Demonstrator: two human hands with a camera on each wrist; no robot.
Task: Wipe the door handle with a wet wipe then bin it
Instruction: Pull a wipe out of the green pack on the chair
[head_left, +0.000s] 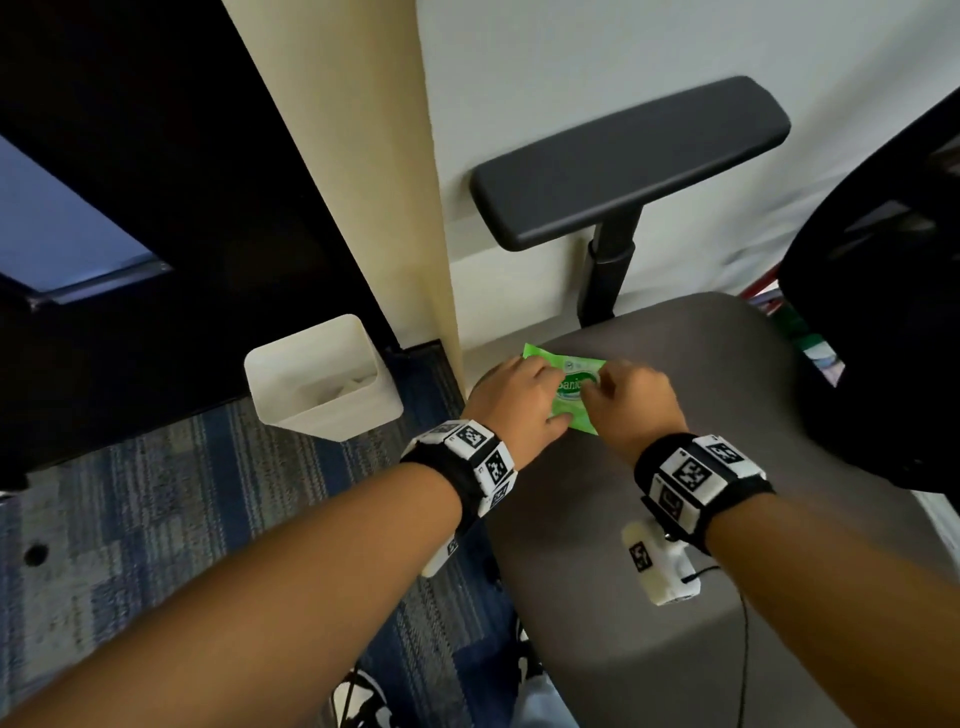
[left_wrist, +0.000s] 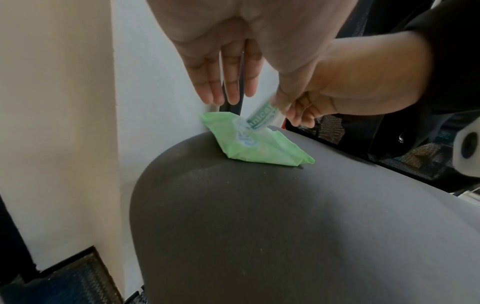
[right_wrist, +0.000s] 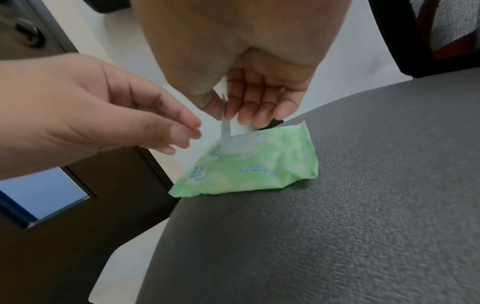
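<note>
While the green wet-wipe pack (head_left: 570, 391) lies flat on the grey chair seat (head_left: 727, 467), near the seat's corner closest to the wall, its resealable flap (left_wrist: 261, 117) stands peeled up from the top face. The right hand (head_left: 631, 402) pinches that flap between thumb and forefinger, with the remaining fingers loosely curled, as the right wrist view confirms. The left hand (head_left: 514, 397) is beside the pack with fingers extended and relaxed; whether the fingertips (left_wrist: 218, 96) touch the pack cannot be determined, since the left wrist view shows them just above its edge. No wipe is visible outside the pack. Both wrists carry black bands with printed marker tiles. A white bin (head_left: 322, 379) stands on the blue patterned carpet (head_left: 182, 493) left of the chair, against a dark door (head_left: 156, 130). A black armrest (head_left: 628, 161) sits above the seat, beside the pale wall (head_left: 571, 47).
</note>
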